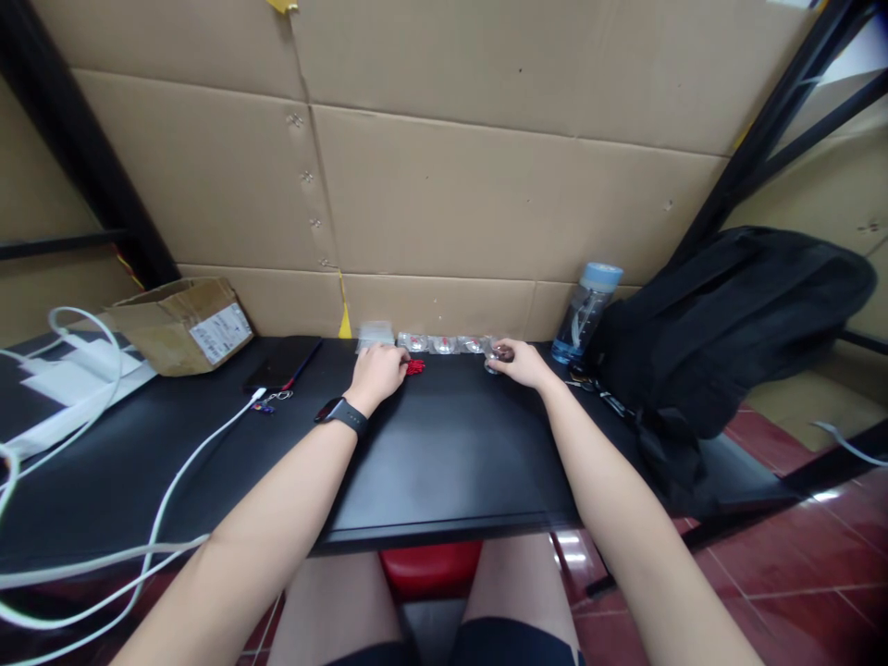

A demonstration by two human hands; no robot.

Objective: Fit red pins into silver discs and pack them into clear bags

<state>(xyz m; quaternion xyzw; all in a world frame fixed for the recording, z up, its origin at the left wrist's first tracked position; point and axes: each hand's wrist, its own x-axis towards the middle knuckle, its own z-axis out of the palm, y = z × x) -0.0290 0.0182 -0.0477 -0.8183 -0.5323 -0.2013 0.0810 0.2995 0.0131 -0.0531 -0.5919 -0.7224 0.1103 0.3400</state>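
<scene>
My left hand [378, 375], with a dark watch on its wrist, rests at the far part of the black table. Its curled fingers touch a small bunch of thin red pieces [414, 367], too small to make out exactly. My right hand [524, 363] is at the right end of a row of small clear plastic packets [444, 345]. Thumb and fingers close around something small, dark and shiny, mostly hidden by the fingers. Behind my left hand lies a stack of clear plastic bags [376, 333].
A cardboard wall [444, 203] rises behind the table [444, 453]. On the left are an open cardboard box [184, 324], a dark phone [283, 363] and white cables [173, 481]. A water bottle [586, 313] and a black backpack [714, 333] stand on the right.
</scene>
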